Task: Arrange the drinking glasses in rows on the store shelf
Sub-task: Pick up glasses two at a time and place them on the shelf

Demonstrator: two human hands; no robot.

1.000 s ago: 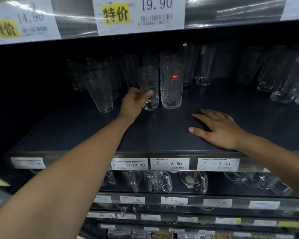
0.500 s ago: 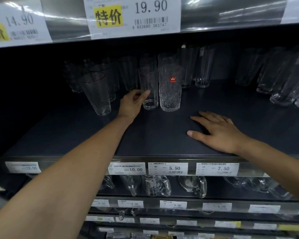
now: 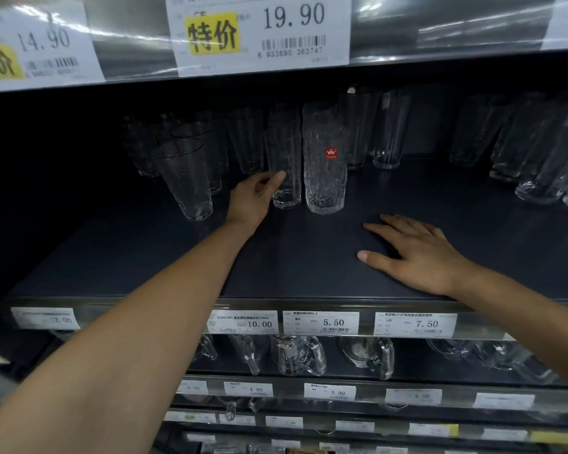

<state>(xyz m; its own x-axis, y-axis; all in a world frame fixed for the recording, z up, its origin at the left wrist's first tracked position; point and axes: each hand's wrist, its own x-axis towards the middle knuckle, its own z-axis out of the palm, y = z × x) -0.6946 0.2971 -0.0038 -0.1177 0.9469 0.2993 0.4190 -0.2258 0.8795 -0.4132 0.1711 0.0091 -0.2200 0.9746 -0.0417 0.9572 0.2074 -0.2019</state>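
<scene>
The left hand [image 3: 254, 196] curls round a ribbed tumbler [image 3: 287, 165] standing just beside the red-stickered textured glass [image 3: 324, 178], likely to align their row, while the right hand [image 3: 417, 253] lies spread flat on the dark shelf [image 3: 177, 257], seemingly bracing.

Your left arm [image 3: 138, 329] is stretched long from the lower left, bare to the wrist, reaching deep and up to the right; your left hand [image 3: 251, 199] is turned on its side, thumb lying along the near face of the ribbed glass [image 3: 287, 165], the other fingers curled toward its far side, partly hidden; your right arm [image 3: 522, 299] enters from the right edge, forearm low; your right hand [image 3: 418, 253] lies palm down and flat on the shelf [image 3: 309, 257], fingers [image 3: 404, 224] straight and slightly spread, thumb pointing left, holding nothing.
</scene>
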